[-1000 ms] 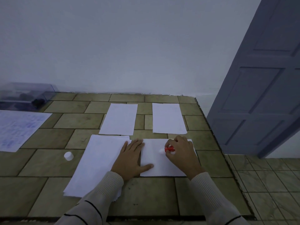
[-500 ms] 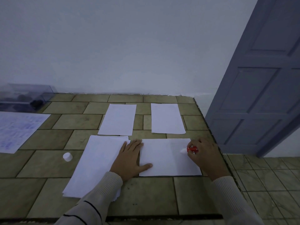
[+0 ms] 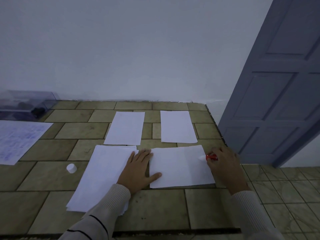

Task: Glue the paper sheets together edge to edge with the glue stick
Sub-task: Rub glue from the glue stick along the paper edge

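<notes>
A white paper sheet (image 3: 180,167) lies in front of me on the tiled counter (image 3: 155,208). My left hand (image 3: 138,170) lies flat with straight fingers, its thumb and fingertips pressing the sheet's left edge. My right hand (image 3: 225,165) grips a red glue stick (image 3: 210,157) whose white tip touches the sheet's right edge. A stack of white sheets (image 3: 103,175) lies to the left, partly under my left wrist. Two single sheets, one on the left (image 3: 125,128) and one on the right (image 3: 177,127), lie farther back.
The glue stick's white cap (image 3: 71,168) stands on the counter left of the stack. A printed sheet (image 3: 19,139) and a clear plastic box (image 3: 26,104) sit at the far left. The counter's right edge drops to a tiled floor (image 3: 285,187) beside a grey door (image 3: 280,84).
My right hand has drawn the glue stick rightward from the sheet's middle to its right edge. My left hand has stayed pressed on the left edge.
</notes>
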